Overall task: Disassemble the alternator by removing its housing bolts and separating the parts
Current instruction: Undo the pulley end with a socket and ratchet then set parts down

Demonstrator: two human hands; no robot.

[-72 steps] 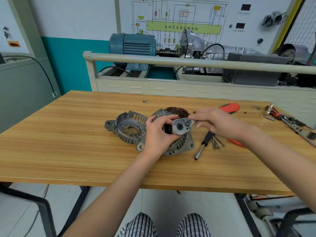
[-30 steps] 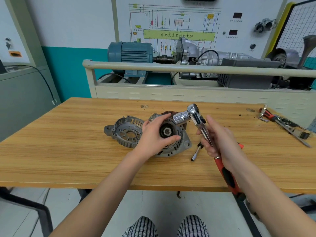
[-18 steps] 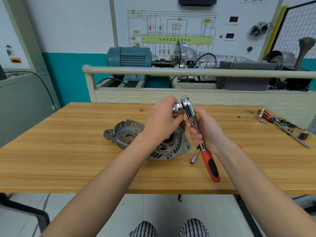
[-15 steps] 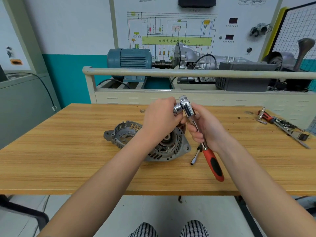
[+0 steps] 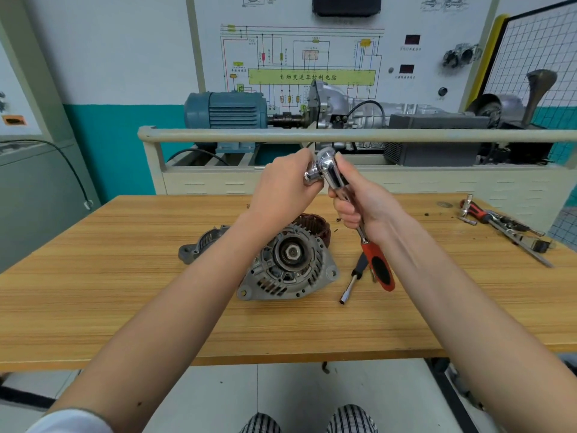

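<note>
Wood-grain bench (image 5: 125, 307), workshop room: white wall over teal band, grey cabinet left, railed training rig behind with blue motor (image 5: 226, 110) and gearbox. Wiring-diagram panel (image 5: 299, 57) above, green strip with Chinese characters, too small to read surely.

Alternator (image 5: 288, 264) mid-bench, pulley nut facing up toward camera, shaft axis tilted back; copper stator behind it. Separated end cover (image 5: 199, 245) just left, partly hidden by forearm. Nut driver (image 5: 351, 281) just right, tip toward near edge. More tools (image 5: 502, 226) far right.

Ratchet (image 5: 352, 214) raised above bench, chrome head up, red handle down toward near-right. Right hand (image 5: 362, 203) wrapped round shank. Left hand (image 5: 285, 189) gripping socket (image 5: 312, 176) on ratchet head. Hands together.
</note>
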